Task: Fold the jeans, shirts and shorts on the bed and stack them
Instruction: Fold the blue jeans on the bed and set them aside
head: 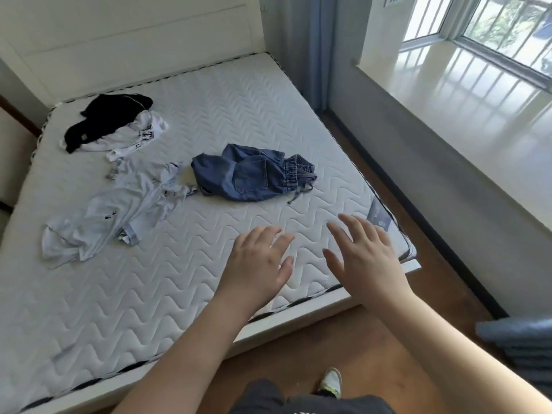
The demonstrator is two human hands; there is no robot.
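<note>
Far left of the bed: a pale grey shirt lies crumpled and spread. Behind it, near the headboard, a black garment sits heaped on a white one with lettering. Middle: blue denim shorts, bunched, waistband toward the window side. My left hand hovers over bare mattress, fingers loose and apart, holding nothing. My right hand beside it near the bed's corner, fingers spread, empty. Window sill far right

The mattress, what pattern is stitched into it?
White mattress quilted in wavy zigzag lines, seen from the head view.
</note>
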